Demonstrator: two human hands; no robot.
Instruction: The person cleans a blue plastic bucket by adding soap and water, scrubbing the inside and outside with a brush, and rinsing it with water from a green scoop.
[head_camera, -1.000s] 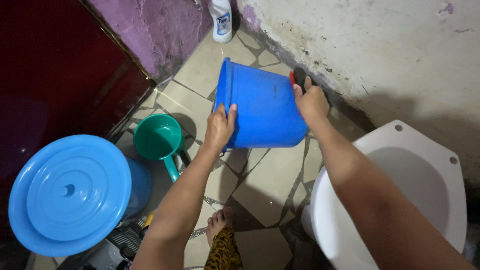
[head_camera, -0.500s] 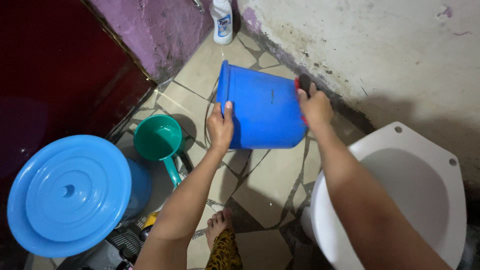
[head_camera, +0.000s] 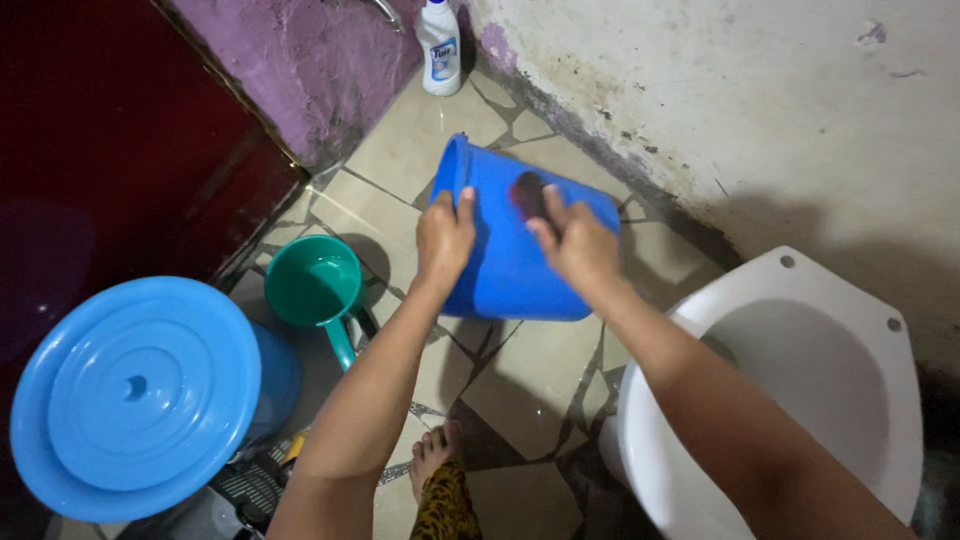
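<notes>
While the blue bucket (head_camera: 520, 250) hangs tipped above the tiled floor (head_camera: 540, 370), mouth turned toward the purple wall (head_camera: 300, 60), the left hand (head_camera: 445, 235) has its grip clenched over the bucket's rim edge and the right hand (head_camera: 575, 245) presses a dark scrub pad with a red edge (head_camera: 527, 193) against the bucket's side, fingers closed on the pad. My judgement: the floor looks wet, so the bare foot (head_camera: 435, 450) below the bucket could slip if weight shifts; and since only one hand really carries the bucket, a hard push with the pad could twist it out of that grip. Right of the bucket the white toilet bowl (head_camera: 800, 400) stands near, and the stained wall (head_camera: 750, 100) runs just behind, so the right elbow has little room. Left of the bucket sit a green dipper (head_camera: 315, 285) and a lidded light-blue tub (head_camera: 140, 395). A white bottle (head_camera: 438, 45) stands beyond the bucket. Open floor lies mostly beneath and behind it.
</notes>
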